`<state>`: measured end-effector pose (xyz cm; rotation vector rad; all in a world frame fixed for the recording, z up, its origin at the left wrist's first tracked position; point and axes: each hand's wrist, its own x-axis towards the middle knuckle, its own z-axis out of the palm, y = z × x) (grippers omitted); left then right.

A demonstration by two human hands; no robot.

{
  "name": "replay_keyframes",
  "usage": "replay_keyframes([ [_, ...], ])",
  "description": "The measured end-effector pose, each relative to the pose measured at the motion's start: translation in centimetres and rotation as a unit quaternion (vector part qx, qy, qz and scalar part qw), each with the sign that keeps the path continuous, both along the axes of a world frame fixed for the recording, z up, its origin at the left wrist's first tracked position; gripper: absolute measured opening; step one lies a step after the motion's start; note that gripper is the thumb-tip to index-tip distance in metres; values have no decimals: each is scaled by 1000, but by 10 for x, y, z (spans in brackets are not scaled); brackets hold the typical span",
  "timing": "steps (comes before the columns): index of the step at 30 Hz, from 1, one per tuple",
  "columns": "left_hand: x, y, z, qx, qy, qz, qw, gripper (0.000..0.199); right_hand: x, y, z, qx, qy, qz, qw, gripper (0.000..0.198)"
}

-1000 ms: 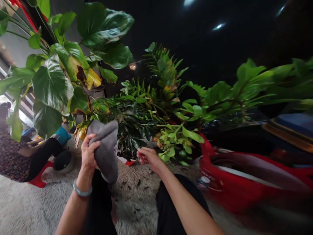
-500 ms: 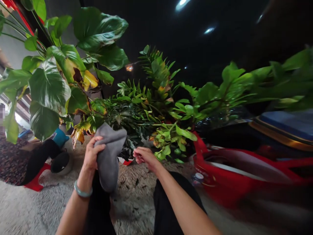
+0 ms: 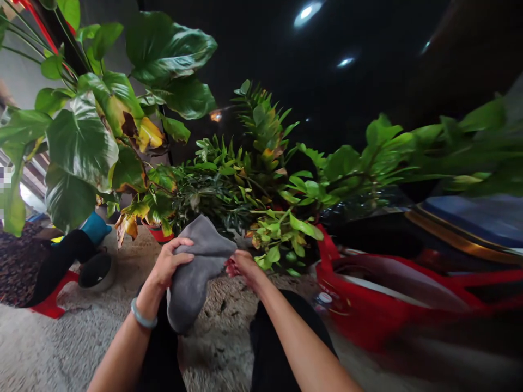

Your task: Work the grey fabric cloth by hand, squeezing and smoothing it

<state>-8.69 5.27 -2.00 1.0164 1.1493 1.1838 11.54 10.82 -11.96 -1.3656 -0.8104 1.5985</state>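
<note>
A soft grey fabric piece [image 3: 192, 286], with a rounded lower lobe and a pointed right corner, hangs in front of my knees. My left hand [image 3: 169, 264] grips its left edge, thumb on the near face and fingers spread along the top; a pale green bangle circles that wrist. Against the right corner is my right hand [image 3: 241, 264], its fingers curled together in a pinch. The corner partly covers those fingertips, so I cannot see what is between them.
Leafy plants [image 3: 229, 169] stand ahead. On the right are a red bag [image 3: 379, 305] and a blue case [image 3: 478, 218]. At left, a person in dark patterned clothing [image 3: 18, 267] sits near a red stool [image 3: 57, 294] and a dark bowl [image 3: 96, 272]. Rough concrete floor [image 3: 220, 348] lies below.
My left hand has brought the fabric piece down and to the right, and its corner now meets my right fingers, which were apart from it before. My right hand has shifted slightly.
</note>
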Motion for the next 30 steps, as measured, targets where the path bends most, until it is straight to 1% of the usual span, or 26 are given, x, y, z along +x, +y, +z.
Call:
replay_keyframes([
  [2, -12, -12, 2, -3, -44, 12, 999, 42, 2, -4, 1, -3, -17, -17, 1000, 16],
  [3, -14, -14, 2, 4, -59, 31, 998, 46, 3, -8, 4, 0, -27, -35, 999, 11],
  [4, -13, -13, 1, 18, -71, 57, 996, 51, 3, -14, 7, 11, -33, -56, 998, 12],
  [6, -7, -10, -7, 51, -92, 101, 989, 65, -3, -33, 15, 63, -22, -77, 995, 36],
  [7, -3, -8, -13, 68, -102, 113, 986, 73, -9, -44, 20, 102, -8, -68, 992, 49],
  [9, 7, -8, -27, 98, -122, 115, 981, 82, -28, -65, 28, 190, 9, -23, 982, 70],
  [11, 14, -13, -40, 104, -151, 104, 977, 80, -52, -79, 32, 252, -15, -1, 968, 85],
  [13, 18, -19, -49, 91, -181, 94, 975, 72, -73, -85, 32, 271, -50, -17, 961, 94],
  [15, 18, -24, -54, 79, -194, 81, 974, 65, -85, -84, 32, 262, -59, -33, 963, 93],
  [16, 17, -24, -54, 82, -190, 75, 976, 63, -88, -83, 33, 259, -56, -34, 964, 88],
  [18, 12, -23, -50, 110, -153, 64, 980, 59, -88, -80, 39, 268, -47, -35, 962, 76],
  [20, 6, -17, -43, 148, -104, 62, 982, 54, -86, -77, 52, 290, -40, -37, 956, 71],
  [22, -1, -9, -34, 169, -76, 58, 981, 48, -85, -73, 70, 315, -21, -39, 948, 74],
  [24, -6, 2, -27, 175, -81, 44, 980, 43, -86, -64, 89, 331, 6, -31, 943, 74],
  [26, -12, 16, -27, 188, -103, 31, 976, 43, -88, -50, 103, 330, 26, -30, 943, 70],
  [27, -16, 24, -31, 195, -116, 40, 973, 43, -88, -42, 106, 327, 29, -36, 944, 69],
  [28, -21, 32, -38, 197, -126, 67, 970, 43, -86, -34, 106, 325, 27, -44, 944, 68],
  [30, -33, 48, -59, 197, -125, 161, 959, 39, -81, -26, 97, 315, 14, -69, 946, 68],
])
